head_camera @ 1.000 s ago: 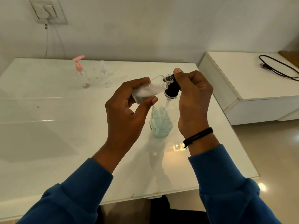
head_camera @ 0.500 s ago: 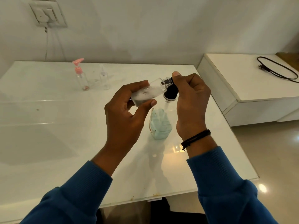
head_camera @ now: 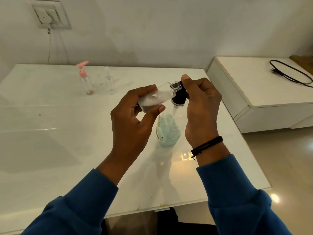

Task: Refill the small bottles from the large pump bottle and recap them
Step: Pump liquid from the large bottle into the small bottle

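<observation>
My left hand [head_camera: 133, 122] holds a small clear bottle [head_camera: 157, 97], tilted with its threaded neck pointing up and right; white stuff lies inside it. My right hand [head_camera: 201, 106] grips a black cap [head_camera: 178, 99] just below that neck, with the thumb touching the neck. Under both hands the large bottle [head_camera: 167, 131] of pale blue-green liquid stands on the white table [head_camera: 67, 150]; its top is hidden behind the cap and my fingers. At the back left stand a small bottle with a pink pump [head_camera: 84, 80] and a small clear bottle [head_camera: 109, 82].
A white low cabinet [head_camera: 264, 99] stands to the right of the table, with a black cable [head_camera: 288, 73] on it. A switch plate [head_camera: 48, 16] is on the wall at the back left. The floor shows at the right.
Both hands keep their grips and have hardly moved. The cap stays close under the small bottle's neck.
</observation>
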A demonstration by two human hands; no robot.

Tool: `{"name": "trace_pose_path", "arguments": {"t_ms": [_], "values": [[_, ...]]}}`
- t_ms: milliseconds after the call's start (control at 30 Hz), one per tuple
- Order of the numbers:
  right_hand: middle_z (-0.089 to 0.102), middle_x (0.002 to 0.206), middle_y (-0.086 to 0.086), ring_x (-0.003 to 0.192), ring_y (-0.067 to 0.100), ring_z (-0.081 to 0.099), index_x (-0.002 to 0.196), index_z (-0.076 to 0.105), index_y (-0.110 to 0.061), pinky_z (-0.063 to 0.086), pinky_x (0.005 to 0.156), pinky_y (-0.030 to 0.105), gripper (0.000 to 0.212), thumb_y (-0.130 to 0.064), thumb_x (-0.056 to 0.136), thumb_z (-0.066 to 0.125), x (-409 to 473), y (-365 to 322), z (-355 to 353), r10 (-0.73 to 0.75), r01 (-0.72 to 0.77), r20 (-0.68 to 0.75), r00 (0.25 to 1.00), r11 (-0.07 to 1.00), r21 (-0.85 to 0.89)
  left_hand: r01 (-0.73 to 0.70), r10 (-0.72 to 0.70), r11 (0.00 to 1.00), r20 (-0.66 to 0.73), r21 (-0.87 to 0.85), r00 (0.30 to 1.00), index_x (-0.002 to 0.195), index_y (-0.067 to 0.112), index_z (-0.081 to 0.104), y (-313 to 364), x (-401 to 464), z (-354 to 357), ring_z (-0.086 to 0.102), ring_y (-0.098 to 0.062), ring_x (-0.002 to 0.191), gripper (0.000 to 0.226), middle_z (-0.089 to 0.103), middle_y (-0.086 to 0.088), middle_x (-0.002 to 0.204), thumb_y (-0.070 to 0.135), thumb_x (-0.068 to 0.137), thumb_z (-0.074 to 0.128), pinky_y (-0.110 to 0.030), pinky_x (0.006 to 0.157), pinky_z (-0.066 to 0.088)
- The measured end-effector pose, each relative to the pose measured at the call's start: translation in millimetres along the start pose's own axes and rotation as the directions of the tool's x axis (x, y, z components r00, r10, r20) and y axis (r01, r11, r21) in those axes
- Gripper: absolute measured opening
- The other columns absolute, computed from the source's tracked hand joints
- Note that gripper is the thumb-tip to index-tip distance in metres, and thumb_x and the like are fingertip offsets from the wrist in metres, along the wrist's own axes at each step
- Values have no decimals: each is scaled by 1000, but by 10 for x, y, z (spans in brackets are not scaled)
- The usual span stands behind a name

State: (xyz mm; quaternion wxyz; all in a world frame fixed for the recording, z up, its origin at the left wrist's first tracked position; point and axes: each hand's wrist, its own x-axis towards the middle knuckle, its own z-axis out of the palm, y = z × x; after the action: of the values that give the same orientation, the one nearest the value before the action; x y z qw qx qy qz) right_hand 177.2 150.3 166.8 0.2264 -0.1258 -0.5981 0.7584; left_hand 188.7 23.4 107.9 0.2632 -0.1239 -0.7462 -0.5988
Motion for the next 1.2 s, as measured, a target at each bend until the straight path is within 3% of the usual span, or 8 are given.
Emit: {"name": "trace_pose_path", "arguments": {"t_ms": [200, 433, 633, 833, 1067, 1200], "values": [[53, 62, 2, 46, 0, 49, 64, 50, -7, 43, 47, 9, 34, -4, 94, 66, 18, -83, 16, -23, 23, -2, 1000, 1000, -20, -8, 8, 1000, -14, -5, 1000, 126, 6, 65, 34, 30, -12, 65, -12, 115, 44, 68, 2, 122, 19, 87, 79, -20, 91, 55], [56, 65, 4, 55, 3, 53, 66, 54, -7, 46, 56, 8, 31, -6, 94, 68, 36, -3, -20, -12, 14, 27, 1000, 998, -53, -7, 7, 1000, -1, -1, 1000, 125, 4, 65, 0, 12, -15, 67, -18, 114, 44, 69, -4, 121, 18, 87, 79, -29, 93, 58], [55, 70, 6, 46, -2, 51, 65, 51, -8, 42, 42, 7, 33, -7, 94, 68, 28, -117, -10, 26, -24, 30, 999, 998, -50, -16, 16, 1000, -22, -2, 1000, 124, 8, 65, 51, 36, -18, 65, -6, 113, 42, 66, 9, 119, 18, 86, 80, -16, 90, 54], [56, 67, 3, 58, 5, 54, 65, 54, -10, 47, 57, 8, 32, -8, 93, 70, 40, -10, -26, 2, -1, 18, 1000, 997, -81, -11, 11, 1000, -1, 7, 1000, 125, 5, 65, 12, 17, -19, 66, -15, 114, 43, 69, -1, 120, 17, 87, 80, -24, 92, 57], [56, 70, 5, 49, -3, 53, 68, 52, -9, 42, 43, 6, 31, -8, 94, 68, 21, -99, 0, 11, -9, 26, 1000, 997, -82, -17, 17, 1000, -26, 11, 1000, 124, 7, 65, 45, 37, -28, 64, -6, 111, 41, 66, 8, 117, 17, 86, 80, -18, 90, 54], [57, 67, 4, 53, -1, 54, 67, 54, -8, 45, 52, 6, 31, -6, 94, 68, 20, -28, 3, -32, 33, 18, 999, 994, -101, -17, 18, 1000, -17, 20, 1000, 124, 6, 65, 25, 28, -22, 65, -9, 112, 42, 67, 5, 118, 17, 87, 80, -18, 91, 54]]}}
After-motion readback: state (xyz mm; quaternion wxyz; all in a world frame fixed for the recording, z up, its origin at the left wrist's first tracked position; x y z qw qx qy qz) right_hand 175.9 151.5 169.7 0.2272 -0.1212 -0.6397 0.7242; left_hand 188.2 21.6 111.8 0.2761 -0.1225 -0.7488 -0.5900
